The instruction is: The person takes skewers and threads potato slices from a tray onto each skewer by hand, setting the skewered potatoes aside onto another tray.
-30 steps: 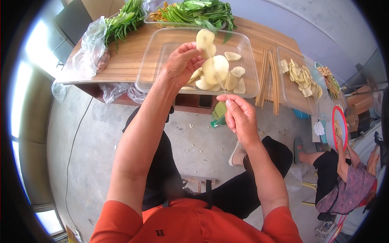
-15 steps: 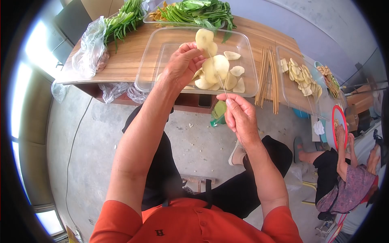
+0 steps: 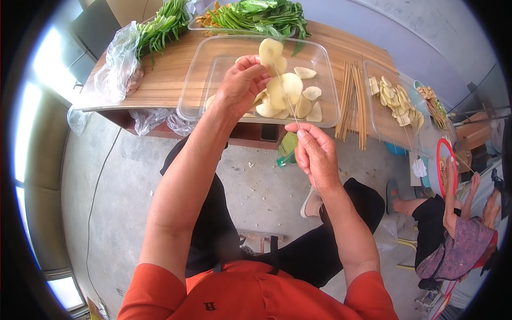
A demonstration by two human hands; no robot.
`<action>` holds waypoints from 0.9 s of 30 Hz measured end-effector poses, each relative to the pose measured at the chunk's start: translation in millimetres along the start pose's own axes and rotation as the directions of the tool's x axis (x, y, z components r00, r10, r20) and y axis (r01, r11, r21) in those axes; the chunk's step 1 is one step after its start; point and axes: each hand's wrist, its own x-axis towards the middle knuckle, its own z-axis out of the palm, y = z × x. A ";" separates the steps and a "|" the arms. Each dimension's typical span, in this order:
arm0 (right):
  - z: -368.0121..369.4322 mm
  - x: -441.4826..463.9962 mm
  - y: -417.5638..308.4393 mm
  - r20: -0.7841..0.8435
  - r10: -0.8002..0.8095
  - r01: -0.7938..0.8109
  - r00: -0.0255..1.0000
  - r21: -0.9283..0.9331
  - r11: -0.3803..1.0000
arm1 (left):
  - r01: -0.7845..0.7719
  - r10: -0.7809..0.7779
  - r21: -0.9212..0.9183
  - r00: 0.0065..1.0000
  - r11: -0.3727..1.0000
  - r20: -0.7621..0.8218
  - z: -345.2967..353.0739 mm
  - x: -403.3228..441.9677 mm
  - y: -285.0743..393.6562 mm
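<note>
My left hand (image 3: 244,80) pinches pale potato slices (image 3: 271,52) over a clear plastic tray (image 3: 194,80). A thin skewer (image 3: 292,109) runs through these slices and more slices lower down. Its lower end is held between the thumb and fingers of my right hand (image 3: 313,149), just in front of the tray's near edge. Several loose slices (image 3: 312,93) lie in the tray, beneath and to the right of the skewered ones.
Skewers (image 3: 352,104) lie right of the tray, beside another tray of cut slices (image 3: 394,101). Leafy greens (image 3: 261,18) and a plastic bag (image 3: 118,61) sit behind and left. A co-worker (image 3: 461,240) at the right has a red-rimmed basin (image 3: 445,165).
My hands have barely moved; the upper slices have shifted slightly. At the right, the co-worker's one hand has moved away from the basin with a thin stick.
</note>
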 end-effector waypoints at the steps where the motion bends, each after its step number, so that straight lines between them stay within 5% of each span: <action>1: 0.2 0.0 0.4 0.003 -0.006 0.006 1.000 0.011 1.000 | -0.002 0.002 0.013 1.000 1.000 -0.006 0.5 -0.2 -0.1; 14: -0.1 0.7 4.5 0.007 0.018 -0.019 1.000 0.126 0.992 | -0.029 0.028 0.077 0.999 0.997 0.017 2.4 -1.9 -7.8; 22: 3.5 0.8 7.1 -0.059 -0.032 0.027 0.998 -0.092 0.995 | -0.054 0.048 0.151 0.998 0.987 0.044 2.1 -2.3 -7.3; 27: 0.9 1.4 1.8 -0.010 -0.008 0.008 1.000 -0.033 0.999 | -0.123 0.136 0.186 0.989 0.975 -0.057 1.8 0.2 -4.1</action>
